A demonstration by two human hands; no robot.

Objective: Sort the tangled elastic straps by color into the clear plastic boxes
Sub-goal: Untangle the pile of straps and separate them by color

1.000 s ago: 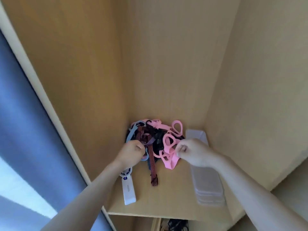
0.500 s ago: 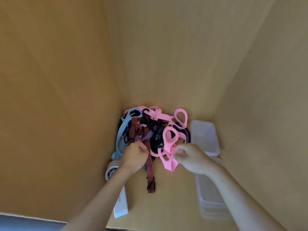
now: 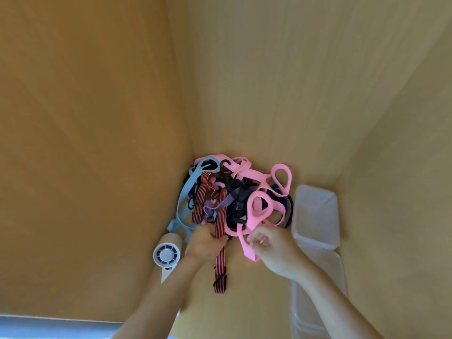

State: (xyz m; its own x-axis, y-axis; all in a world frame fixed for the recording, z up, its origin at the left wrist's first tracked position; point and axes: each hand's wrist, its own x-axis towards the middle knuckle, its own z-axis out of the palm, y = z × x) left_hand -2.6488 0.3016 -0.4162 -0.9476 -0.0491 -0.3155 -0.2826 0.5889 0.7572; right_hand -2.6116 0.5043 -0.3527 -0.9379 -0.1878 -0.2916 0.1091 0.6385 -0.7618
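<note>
Two hands are seen at the near edge of the tangle, side by side and close together. The left hand [image 3: 206, 242] is closed round the red-and-black striped strap [image 3: 221, 260], whose free end runs straight toward the person, past the wrist, and lies flat on the wooden shelf [image 3: 256, 302]. The right hand [image 3: 271, 245] is curled on the near end of the pink strap [image 3: 247, 249]; a bit of pink shows between the fingers, so a pinch is judged.

The pile of straps [image 3: 234, 192] lies just beyond both hands, pushed into the back corner of the shelf, with a light blue strap [image 3: 188, 194] along its left side. The clear plastic boxes [image 3: 315, 216] are placed just beside the pile on its right, and their long axis goes from the back wall toward the person. The right hand is therefore the nearer one to them, and the pink strap would probably have to be drawn toward the person and then carried to the right. No strap can be seen in the boxes yet. A small white fan [image 3: 167, 255] lies left of the left wrist.
</note>
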